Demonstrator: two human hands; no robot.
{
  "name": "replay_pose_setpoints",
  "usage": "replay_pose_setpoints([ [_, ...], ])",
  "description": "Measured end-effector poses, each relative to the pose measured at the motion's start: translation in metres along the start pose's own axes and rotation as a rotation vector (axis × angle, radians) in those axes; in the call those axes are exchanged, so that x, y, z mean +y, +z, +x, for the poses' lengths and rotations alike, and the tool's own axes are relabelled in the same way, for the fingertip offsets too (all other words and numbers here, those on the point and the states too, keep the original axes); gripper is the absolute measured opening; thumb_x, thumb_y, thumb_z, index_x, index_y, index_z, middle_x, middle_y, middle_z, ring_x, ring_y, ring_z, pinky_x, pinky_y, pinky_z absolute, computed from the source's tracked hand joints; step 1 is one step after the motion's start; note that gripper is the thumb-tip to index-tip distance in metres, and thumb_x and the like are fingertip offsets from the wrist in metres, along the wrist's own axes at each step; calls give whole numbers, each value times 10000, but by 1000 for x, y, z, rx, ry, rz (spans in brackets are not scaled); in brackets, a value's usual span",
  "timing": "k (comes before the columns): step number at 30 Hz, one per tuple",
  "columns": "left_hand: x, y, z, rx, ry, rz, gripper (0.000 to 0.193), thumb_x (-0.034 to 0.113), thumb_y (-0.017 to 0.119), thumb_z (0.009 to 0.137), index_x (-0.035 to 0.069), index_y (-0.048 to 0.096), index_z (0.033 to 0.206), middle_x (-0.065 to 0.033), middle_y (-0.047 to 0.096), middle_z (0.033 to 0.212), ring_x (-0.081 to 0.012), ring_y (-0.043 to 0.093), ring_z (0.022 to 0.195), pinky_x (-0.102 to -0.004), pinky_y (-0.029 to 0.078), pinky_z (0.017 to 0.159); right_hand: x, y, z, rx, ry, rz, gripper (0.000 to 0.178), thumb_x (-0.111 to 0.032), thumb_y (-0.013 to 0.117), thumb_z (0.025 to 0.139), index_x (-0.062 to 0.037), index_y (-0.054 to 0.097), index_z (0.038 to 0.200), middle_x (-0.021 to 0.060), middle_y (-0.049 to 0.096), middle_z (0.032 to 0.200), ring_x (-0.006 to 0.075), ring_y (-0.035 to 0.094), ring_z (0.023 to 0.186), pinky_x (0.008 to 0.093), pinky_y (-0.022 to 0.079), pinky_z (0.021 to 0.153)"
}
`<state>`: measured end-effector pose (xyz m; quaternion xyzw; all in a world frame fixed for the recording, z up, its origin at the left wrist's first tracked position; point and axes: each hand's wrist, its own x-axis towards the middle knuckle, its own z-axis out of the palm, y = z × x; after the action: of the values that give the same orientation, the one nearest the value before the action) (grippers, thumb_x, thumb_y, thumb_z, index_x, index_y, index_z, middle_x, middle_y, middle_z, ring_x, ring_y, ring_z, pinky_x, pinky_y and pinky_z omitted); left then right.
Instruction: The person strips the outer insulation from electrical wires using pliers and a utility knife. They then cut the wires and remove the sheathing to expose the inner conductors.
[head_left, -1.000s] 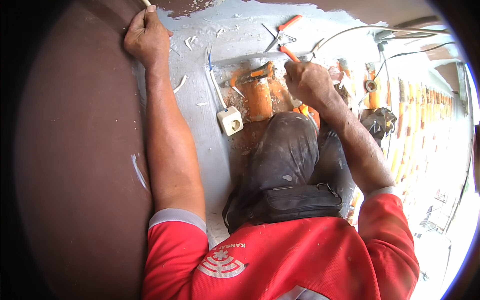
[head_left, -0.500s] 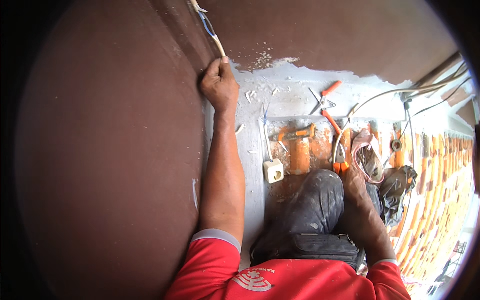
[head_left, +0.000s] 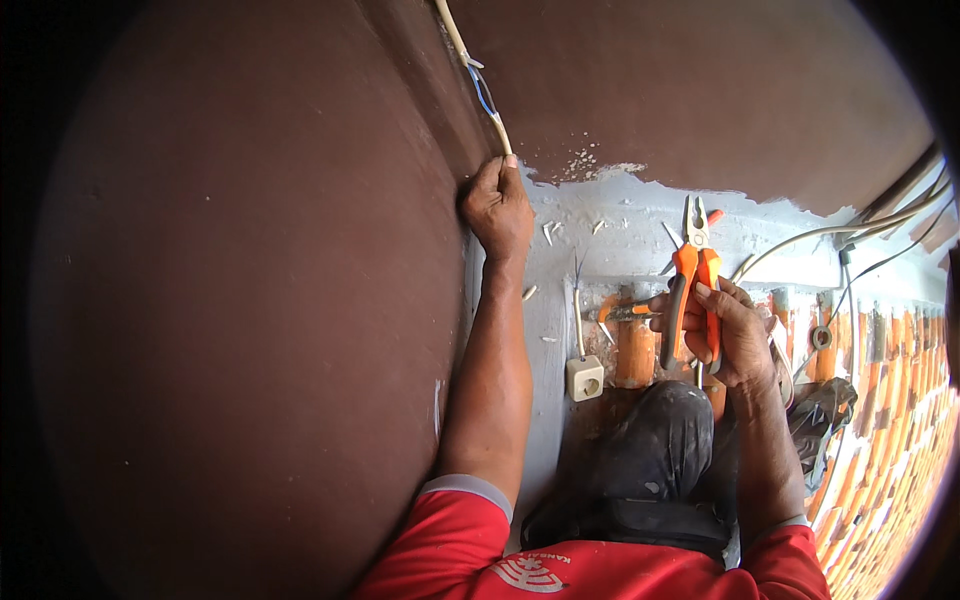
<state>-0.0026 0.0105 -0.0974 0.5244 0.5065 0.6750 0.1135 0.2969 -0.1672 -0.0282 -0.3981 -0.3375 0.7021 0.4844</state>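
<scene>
Near the wall corner, my left hand (head_left: 499,212) is closed round a cream electrical cable (head_left: 503,135). Just above the grip its sheath is stripped away, baring a blue wire (head_left: 479,92) and a dark one, and the sheathed cable carries on up the wall. My right hand (head_left: 738,333) holds combination pliers (head_left: 697,245) with orange and dark handles, raised over the ledge with the jaws pointing up and slightly apart. Behind the pliers lies another tool with a red handle (head_left: 714,216), partly hidden.
A cream socket box (head_left: 585,379) with a short cable lies by my knee. An orange-framed tool (head_left: 625,312) rests on the roof tiles (head_left: 636,355). Sheath scraps litter the grey ledge (head_left: 560,262). Loose cables (head_left: 810,234), a tape roll (head_left: 821,337) and a dark plastic bag (head_left: 822,410) are at right.
My right hand has lifted the pliers from beside my knee up over the ledge. My left hand still grips the cable; the whole view has shifted somewhat.
</scene>
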Motion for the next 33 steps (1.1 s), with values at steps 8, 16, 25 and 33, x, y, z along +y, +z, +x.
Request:
replay_pose_setpoints([
  [8, 1, -4, -3, 20, 52, -28, 266, 144, 658, 1119, -16, 702, 911, -47, 558, 662, -122, 506, 612, -335, 438, 576, -13, 116, 40, -147, 123, -285, 426, -266, 713, 1081, 96, 660, 1298, 208, 804, 1034, 208, 782, 788, 290, 621, 555],
  [16, -11, -10, -17, -95, -428, -791, 310, 237, 617, 1138, -24, 712, 1001, -49, 609, 678, -150, 560, 596, -336, 488, 574, -14, 166, 88, -258, 97, -331, 446, -263, 716, 1071, 117, 646, 1293, 205, 811, 996, 220, 760, 699, 295, 611, 529],
  [25, -33, -11, -32, -243, -554, -977, 319, 264, 606, 1133, -29, 710, 1060, -67, 648, 698, -176, 601, 591, -358, 527, 569, -4, 172, 107, -256, 55, -185, 411, -250, 697, 1084, 97, 642, 1296, 204, 807, 980, 229, 775, 742, 317, 620, 540],
  [33, -35, -15, -30, -380, -597, -1525, 341, 288, 596, 1127, -33, 709, 1113, -84, 683, 716, -199, 638, 586, -378, 561, 565, 0, 170, 114, -286, 76, -227, 392, -247, 686, 1093, 87, 637, 1292, 201, 806, 964, 214, 767, 716, 299, 587, 511],
])
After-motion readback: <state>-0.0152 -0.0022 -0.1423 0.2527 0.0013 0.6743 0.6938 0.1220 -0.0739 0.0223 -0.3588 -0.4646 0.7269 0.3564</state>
